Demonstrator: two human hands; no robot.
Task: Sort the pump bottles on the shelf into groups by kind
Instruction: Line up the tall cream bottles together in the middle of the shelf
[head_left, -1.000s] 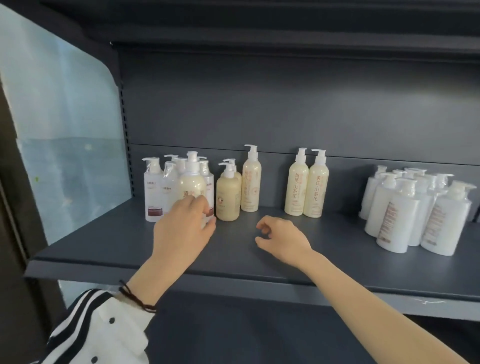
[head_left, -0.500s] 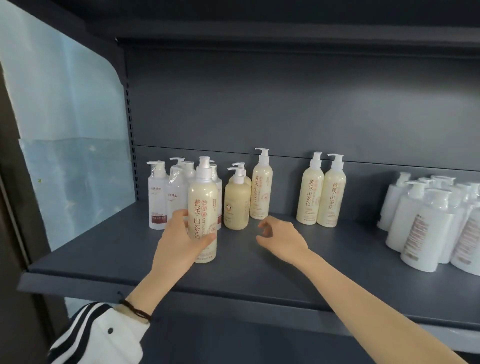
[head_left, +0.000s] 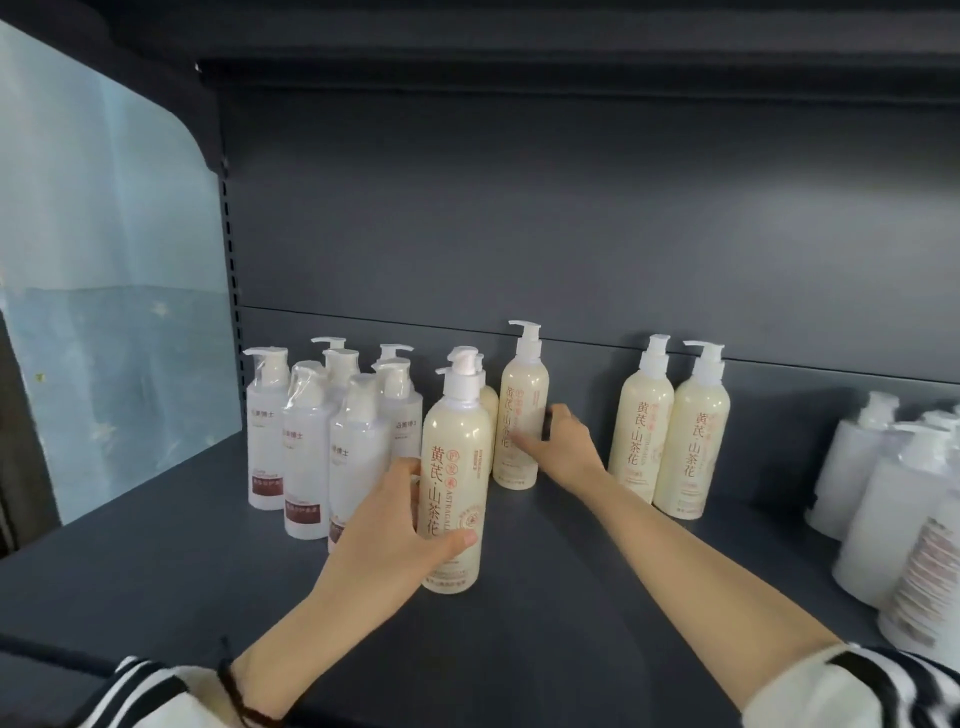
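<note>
My left hand (head_left: 400, 525) grips a tall cream pump bottle (head_left: 457, 467) with red lettering, upright near the shelf's front. My right hand (head_left: 563, 441) wraps its fingers around the lower part of another tall cream bottle (head_left: 522, 410) further back. A shorter cream bottle (head_left: 488, 400) is mostly hidden between those two. Two more tall cream bottles (head_left: 667, 431) stand together to the right. Several white bottles with dark red labels (head_left: 317, 441) cluster at the left.
Several white bottles (head_left: 893, 519) crowd the right end of the dark grey shelf (head_left: 545, 623). The shelf's back panel rises close behind the bottles, and an upper shelf hangs overhead. A pale blue side panel (head_left: 104, 286) closes the left end.
My left hand pulled the cream bottle out of the left cluster toward the front. My right hand reached back from the bare shelf and closed on the tall cream bottle behind.
</note>
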